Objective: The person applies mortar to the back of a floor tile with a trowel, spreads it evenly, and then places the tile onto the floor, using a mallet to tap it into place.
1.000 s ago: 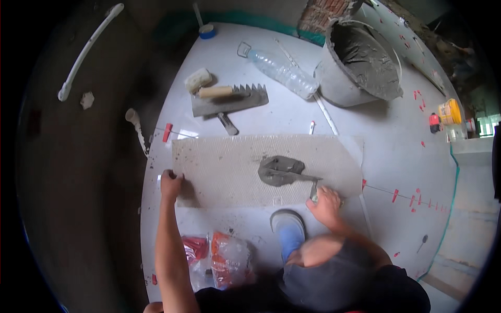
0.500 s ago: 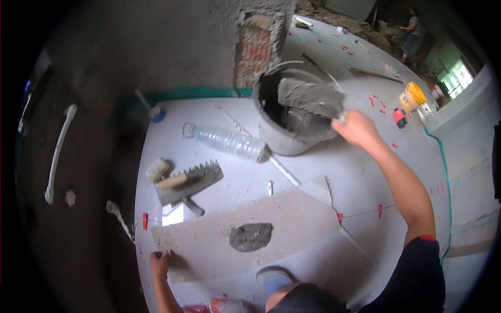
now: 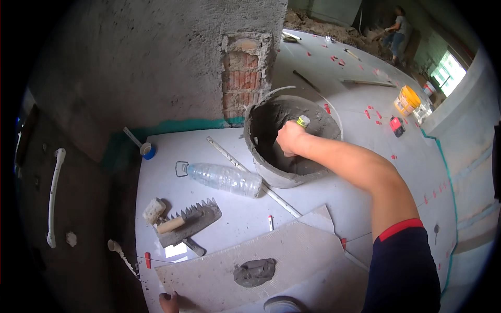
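My right hand [image 3: 291, 136] grips a trowel by its handle [image 3: 302, 121] inside the grey bucket of mortar [image 3: 318, 119]; the blade is hidden. My left hand [image 3: 168, 301] holds the left end of a tile [image 3: 203, 281], turned ribbed back up, with a mound of mortar [image 3: 254, 272] on its middle. Beyond the tile lie a notched trowel [image 3: 207, 216], a white block [image 3: 154, 209], a small red-and-white marker [image 3: 271, 222] and a large clear water bottle [image 3: 224, 180], beside a long white strip [image 3: 282, 203].
A plastered wall [image 3: 167, 62] with exposed brick stands behind. Red levelling clips [image 3: 147, 260] dot the tiled floor [image 3: 365, 198]. A yellow bucket [image 3: 407, 101] and red device [image 3: 396, 126] sit at right, a blue tape roll [image 3: 148, 151] at left. Another person [image 3: 399, 31] works in the back room.
My right hand has moved from the tile up to the bucket; half a second ago it lifted mortar on the trowel there, now it is down inside. The view has swung upward.
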